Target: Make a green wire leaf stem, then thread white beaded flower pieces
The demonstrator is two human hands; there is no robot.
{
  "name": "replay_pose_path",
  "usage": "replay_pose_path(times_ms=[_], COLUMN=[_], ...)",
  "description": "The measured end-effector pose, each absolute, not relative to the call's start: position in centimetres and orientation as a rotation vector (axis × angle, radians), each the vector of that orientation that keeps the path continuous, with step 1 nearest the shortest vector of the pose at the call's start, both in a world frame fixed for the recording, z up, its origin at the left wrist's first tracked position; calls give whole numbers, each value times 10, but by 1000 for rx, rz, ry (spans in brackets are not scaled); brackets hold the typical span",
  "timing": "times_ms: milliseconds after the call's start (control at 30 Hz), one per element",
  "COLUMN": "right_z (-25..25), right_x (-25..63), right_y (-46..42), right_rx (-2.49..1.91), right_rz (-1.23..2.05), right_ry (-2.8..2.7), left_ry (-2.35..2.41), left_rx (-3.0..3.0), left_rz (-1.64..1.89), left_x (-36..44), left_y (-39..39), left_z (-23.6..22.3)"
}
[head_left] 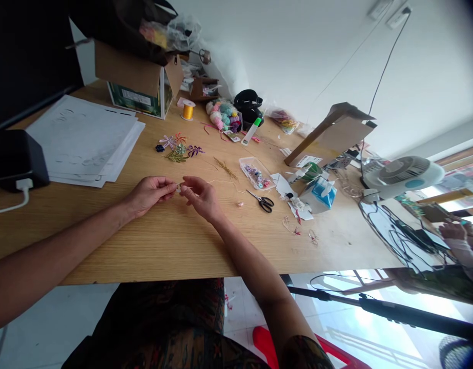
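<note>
My left hand [155,193] is closed in a pinch above the table, with a small pale piece [178,188] at its fingertips, too small to name. Facing it, my right hand [201,199] has thumb and forefinger brought together at the same piece, the other fingers curled. A thin pale thread [224,181] trails to the right from behind my right hand. Beyond the hands lie several coloured thread flowers and leaves [178,146] and a bundle of golden strands [225,167]. Black-handled scissors [264,202] rest to the right, beside a small pink bead-like piece [240,204].
A clear tray of beads [256,173], a glue bottle [251,131], yarn balls [223,114] and a yellow thread spool [187,110] stand farther back. Paper sheets [86,138] lie left. A fan [405,171] and cables are right; another person's hands [455,233] show at the far right.
</note>
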State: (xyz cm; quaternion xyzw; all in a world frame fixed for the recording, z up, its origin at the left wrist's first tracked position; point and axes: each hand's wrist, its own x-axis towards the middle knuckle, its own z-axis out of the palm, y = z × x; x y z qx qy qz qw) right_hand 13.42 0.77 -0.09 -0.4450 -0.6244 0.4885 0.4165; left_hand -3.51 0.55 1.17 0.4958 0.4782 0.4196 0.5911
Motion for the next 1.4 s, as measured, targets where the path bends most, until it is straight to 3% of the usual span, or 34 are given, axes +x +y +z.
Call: replay_pose_path(times_ms=[467, 800, 1167, 1400], right_z=[-2, -2, 11, 16], right_x=[128, 139, 146, 146], right_y=[5, 7, 3, 2], right_rx=[-1168, -1251, -1247, -1278], right_rz=[1525, 1017, 367, 258], right_ry=[-1198, -1734, -2167, -2249], left_ry=[1155, 1135, 1299, 1282], left_rx=[1341, 1159, 1447, 1662], left_rz=[1035, 1032, 1105, 1090], left_x=[-32, -35, -35, -34], left_y=[4, 5, 8, 5], left_z=[10, 11, 9, 3])
